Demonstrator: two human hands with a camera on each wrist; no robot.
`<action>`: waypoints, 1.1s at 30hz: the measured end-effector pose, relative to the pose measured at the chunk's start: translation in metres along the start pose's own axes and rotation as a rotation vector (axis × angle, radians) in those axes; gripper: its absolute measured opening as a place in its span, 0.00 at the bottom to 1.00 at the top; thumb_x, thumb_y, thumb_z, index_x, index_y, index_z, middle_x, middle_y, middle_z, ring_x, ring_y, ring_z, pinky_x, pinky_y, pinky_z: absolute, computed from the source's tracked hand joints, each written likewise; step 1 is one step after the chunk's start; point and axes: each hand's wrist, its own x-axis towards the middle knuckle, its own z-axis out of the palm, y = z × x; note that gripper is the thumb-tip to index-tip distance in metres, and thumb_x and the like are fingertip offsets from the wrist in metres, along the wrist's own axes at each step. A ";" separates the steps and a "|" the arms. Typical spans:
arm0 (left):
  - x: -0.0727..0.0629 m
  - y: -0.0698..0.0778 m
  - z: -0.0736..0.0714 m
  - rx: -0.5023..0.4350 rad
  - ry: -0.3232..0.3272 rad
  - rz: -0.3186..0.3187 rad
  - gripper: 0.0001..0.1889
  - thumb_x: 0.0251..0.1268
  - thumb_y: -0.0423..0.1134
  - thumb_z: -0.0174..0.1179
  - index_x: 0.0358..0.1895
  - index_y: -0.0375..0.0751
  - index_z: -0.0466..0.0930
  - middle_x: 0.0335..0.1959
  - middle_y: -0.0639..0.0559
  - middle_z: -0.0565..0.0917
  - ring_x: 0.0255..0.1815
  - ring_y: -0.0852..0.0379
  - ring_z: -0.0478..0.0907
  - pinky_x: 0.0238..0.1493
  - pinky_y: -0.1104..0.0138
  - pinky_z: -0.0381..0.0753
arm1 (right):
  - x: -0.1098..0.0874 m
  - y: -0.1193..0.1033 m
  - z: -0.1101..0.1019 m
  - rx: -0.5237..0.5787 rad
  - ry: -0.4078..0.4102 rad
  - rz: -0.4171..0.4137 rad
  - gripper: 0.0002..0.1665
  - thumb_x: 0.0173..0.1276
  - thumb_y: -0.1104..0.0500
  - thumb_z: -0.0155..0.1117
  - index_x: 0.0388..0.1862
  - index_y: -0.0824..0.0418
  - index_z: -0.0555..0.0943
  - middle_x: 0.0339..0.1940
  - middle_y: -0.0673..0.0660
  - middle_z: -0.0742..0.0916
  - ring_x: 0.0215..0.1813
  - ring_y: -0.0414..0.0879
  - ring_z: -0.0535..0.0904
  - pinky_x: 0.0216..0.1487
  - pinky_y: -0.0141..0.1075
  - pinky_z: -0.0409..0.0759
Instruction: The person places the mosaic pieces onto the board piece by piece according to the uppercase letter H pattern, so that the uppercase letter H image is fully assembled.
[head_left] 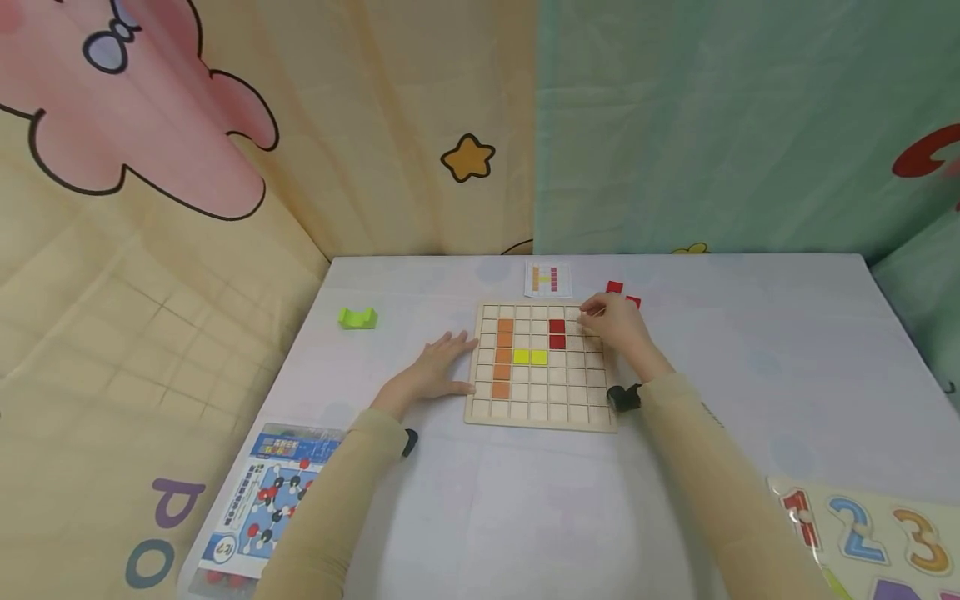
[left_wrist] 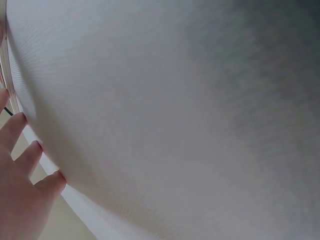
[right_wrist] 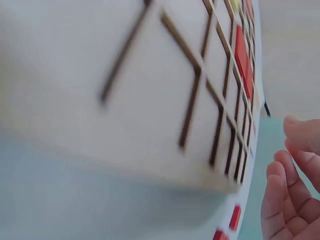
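A wooden grid board (head_left: 555,414) lies on the table with square tiles in its cells. Orange tiles (head_left: 502,356) form a column, two yellow tiles (head_left: 530,357) sit beside it, and two red tiles (head_left: 557,334) stand one above the other. My left hand (head_left: 435,367) is spread on the table, its thumb and fingertips at the board's left edge. My right hand (head_left: 617,323) hovers over the board's upper right, fingers loosely bent. Between thumb and forefinger (right_wrist: 302,156) no tile shows in the right wrist view. Two loose red tiles (head_left: 614,287) lie just beyond this hand.
A pattern card (head_left: 548,280) lies behind the board. At the left are a green curved block (head_left: 357,318) and a packaged molecule-model set (head_left: 273,492). A number puzzle board (head_left: 817,492) occupies the near right corner. Curtains hang behind the table.
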 end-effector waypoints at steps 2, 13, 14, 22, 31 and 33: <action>0.000 0.000 0.000 0.002 0.002 0.001 0.48 0.58 0.53 0.69 0.79 0.53 0.52 0.82 0.50 0.46 0.83 0.47 0.35 0.81 0.47 0.37 | 0.000 0.007 -0.011 0.026 0.035 0.013 0.17 0.70 0.58 0.62 0.53 0.67 0.80 0.50 0.65 0.83 0.52 0.58 0.77 0.55 0.49 0.79; -0.001 0.000 -0.001 0.011 0.005 0.039 0.47 0.59 0.52 0.68 0.79 0.50 0.52 0.82 0.47 0.47 0.83 0.44 0.36 0.80 0.45 0.38 | -0.001 0.051 -0.042 0.065 0.109 0.135 0.21 0.71 0.57 0.61 0.57 0.68 0.75 0.53 0.67 0.80 0.50 0.58 0.74 0.54 0.47 0.79; -0.001 0.000 -0.001 0.008 0.004 0.038 0.47 0.59 0.52 0.69 0.79 0.50 0.52 0.82 0.47 0.47 0.83 0.44 0.36 0.80 0.45 0.38 | -0.002 0.054 -0.042 0.065 0.107 0.137 0.21 0.71 0.57 0.61 0.57 0.68 0.75 0.54 0.67 0.80 0.51 0.59 0.74 0.55 0.48 0.79; 0.000 -0.001 0.000 0.009 0.006 0.029 0.47 0.59 0.53 0.69 0.79 0.51 0.52 0.82 0.48 0.47 0.83 0.44 0.36 0.81 0.46 0.38 | -0.003 0.061 -0.042 0.026 0.069 0.097 0.22 0.68 0.58 0.65 0.53 0.71 0.75 0.52 0.70 0.81 0.50 0.60 0.75 0.54 0.48 0.77; -0.002 -0.001 0.000 0.013 0.002 0.027 0.48 0.59 0.53 0.68 0.79 0.51 0.52 0.82 0.48 0.46 0.83 0.44 0.35 0.81 0.46 0.37 | 0.003 0.059 -0.037 -0.045 0.030 0.093 0.22 0.68 0.57 0.65 0.52 0.72 0.75 0.49 0.69 0.80 0.49 0.60 0.74 0.55 0.50 0.78; -0.002 -0.001 0.000 0.013 0.002 0.026 0.48 0.59 0.53 0.68 0.79 0.51 0.52 0.82 0.48 0.46 0.83 0.45 0.35 0.81 0.46 0.37 | 0.004 0.059 -0.036 -0.064 0.021 0.104 0.21 0.68 0.56 0.65 0.50 0.71 0.76 0.46 0.68 0.80 0.48 0.59 0.74 0.51 0.48 0.78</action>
